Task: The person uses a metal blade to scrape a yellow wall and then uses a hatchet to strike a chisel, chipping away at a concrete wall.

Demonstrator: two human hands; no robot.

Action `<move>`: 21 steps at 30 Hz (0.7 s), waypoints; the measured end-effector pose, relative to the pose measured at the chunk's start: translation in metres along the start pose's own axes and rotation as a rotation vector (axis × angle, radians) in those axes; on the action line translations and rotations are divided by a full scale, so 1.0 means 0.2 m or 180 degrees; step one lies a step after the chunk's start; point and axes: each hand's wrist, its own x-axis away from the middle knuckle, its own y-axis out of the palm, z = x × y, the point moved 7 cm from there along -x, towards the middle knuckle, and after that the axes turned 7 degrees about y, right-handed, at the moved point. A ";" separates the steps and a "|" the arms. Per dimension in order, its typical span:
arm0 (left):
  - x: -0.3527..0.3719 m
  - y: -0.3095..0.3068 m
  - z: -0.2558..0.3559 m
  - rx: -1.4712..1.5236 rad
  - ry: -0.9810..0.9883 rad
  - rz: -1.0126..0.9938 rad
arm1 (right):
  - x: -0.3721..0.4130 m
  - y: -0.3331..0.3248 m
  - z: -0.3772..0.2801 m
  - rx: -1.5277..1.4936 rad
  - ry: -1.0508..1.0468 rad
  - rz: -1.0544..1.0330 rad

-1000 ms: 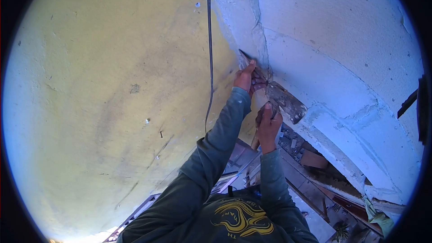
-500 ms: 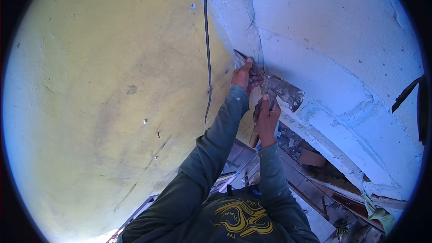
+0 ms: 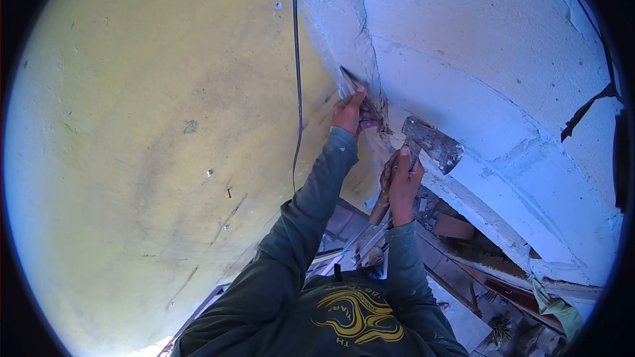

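Note:
My left hand [image 3: 348, 114] is closed around a chisel [image 3: 350, 81], whose dark pointed tip rests at the corner where the yellow wall meets the whitish one. The chisel's frayed, battered end [image 3: 383, 122] sticks out past my fingers toward the right. My right hand [image 3: 403, 192] grips the short handle of a club hammer [image 3: 433, 145]. Its heavy, plaster-smeared head stands a little apart from the chisel's end, to the lower right. A dark wrapping partly covers the handle under my fingers.
The yellow wall [image 3: 132, 158] with nails fills the left, and a black cable [image 3: 297, 79] hangs down it. A cracked white wall [image 3: 450, 79] rises on the right. Below it lie rubble and a brick [image 3: 454, 227]. A green cloth [image 3: 559, 311] hangs at lower right.
The hammer has moved right and down, away from the chisel's end, in my right hand. My left hand stays closed on the chisel at the corner. The view has shifted slightly.

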 end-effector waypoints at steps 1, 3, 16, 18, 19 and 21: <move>-0.03 -0.02 0.02 0.0046 -0.0007 0.0006 | 0.01 -0.01 -0.01 0.0008 -0.0008 0.0004; -0.07 -0.03 0.05 0.0085 0.0010 0.0011 | 0.02 0.01 -0.01 0.0206 0.0039 -0.0037; -0.09 -0.05 0.04 0.0148 -0.0105 -0.0031 | -0.03 0.15 0.14 0.0333 0.0009 -0.0268; -0.03 -0.05 -0.01 0.0188 -0.0162 0.0012 | 0.01 0.07 0.15 0.0344 -0.0102 -0.0062; 0.03 -0.02 -0.04 0.0068 -0.0120 -0.0183 | 0.02 0.04 0.15 0.0331 -0.0231 0.0128; 0.05 0.01 -0.09 -0.0063 -0.0091 -0.0376 | 0.02 -0.02 0.18 0.0231 -0.0126 0.0177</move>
